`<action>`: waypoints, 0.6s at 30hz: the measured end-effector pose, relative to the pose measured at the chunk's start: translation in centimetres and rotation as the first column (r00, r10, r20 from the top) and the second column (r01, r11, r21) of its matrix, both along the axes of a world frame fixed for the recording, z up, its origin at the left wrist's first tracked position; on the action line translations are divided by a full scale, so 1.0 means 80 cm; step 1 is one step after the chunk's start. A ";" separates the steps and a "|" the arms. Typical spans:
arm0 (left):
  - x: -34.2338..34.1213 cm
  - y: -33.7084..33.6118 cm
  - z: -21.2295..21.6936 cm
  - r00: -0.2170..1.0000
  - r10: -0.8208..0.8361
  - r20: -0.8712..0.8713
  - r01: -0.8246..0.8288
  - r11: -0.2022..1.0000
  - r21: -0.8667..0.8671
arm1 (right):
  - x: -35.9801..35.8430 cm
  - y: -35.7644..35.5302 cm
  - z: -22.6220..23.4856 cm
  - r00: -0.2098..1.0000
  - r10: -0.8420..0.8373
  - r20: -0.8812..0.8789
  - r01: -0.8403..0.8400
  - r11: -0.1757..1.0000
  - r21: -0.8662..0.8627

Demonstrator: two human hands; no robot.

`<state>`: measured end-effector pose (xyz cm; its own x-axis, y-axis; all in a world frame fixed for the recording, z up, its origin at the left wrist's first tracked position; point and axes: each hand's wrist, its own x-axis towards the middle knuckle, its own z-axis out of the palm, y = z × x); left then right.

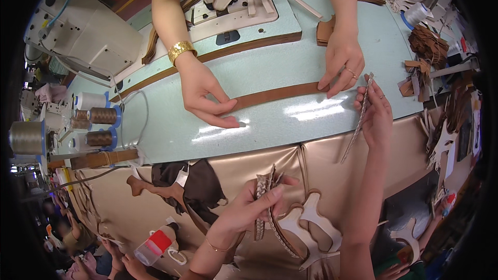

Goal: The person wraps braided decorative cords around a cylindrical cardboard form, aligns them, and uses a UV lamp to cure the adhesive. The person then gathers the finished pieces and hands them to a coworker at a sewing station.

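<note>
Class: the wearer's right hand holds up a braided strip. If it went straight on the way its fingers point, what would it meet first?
Probably the co-worker's hand pressing the brown strip; the right hand points toward it, though depth is unclear.

Four hands in view. Three thread cones [98, 115] far left. One brown strip [275, 95] on table. One gold bracelet [181, 49]. One red-capped bottle [154, 246] near left.
</note>
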<state>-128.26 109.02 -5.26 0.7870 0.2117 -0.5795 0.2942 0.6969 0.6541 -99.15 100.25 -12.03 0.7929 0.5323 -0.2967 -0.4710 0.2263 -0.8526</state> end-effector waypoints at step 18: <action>-0.040 0.049 0.095 0.651 0.297 0.699 0.022 0.912 -0.409 | 0.001 -0.003 0.000 0.997 0.064 0.043 -0.062 0.997 -0.048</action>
<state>-131.48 112.92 2.34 0.9566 0.2642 0.1228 -0.2897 0.9072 0.3050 -99.10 99.99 -12.06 0.7710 0.5680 -0.2881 -0.4449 0.1567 -0.8818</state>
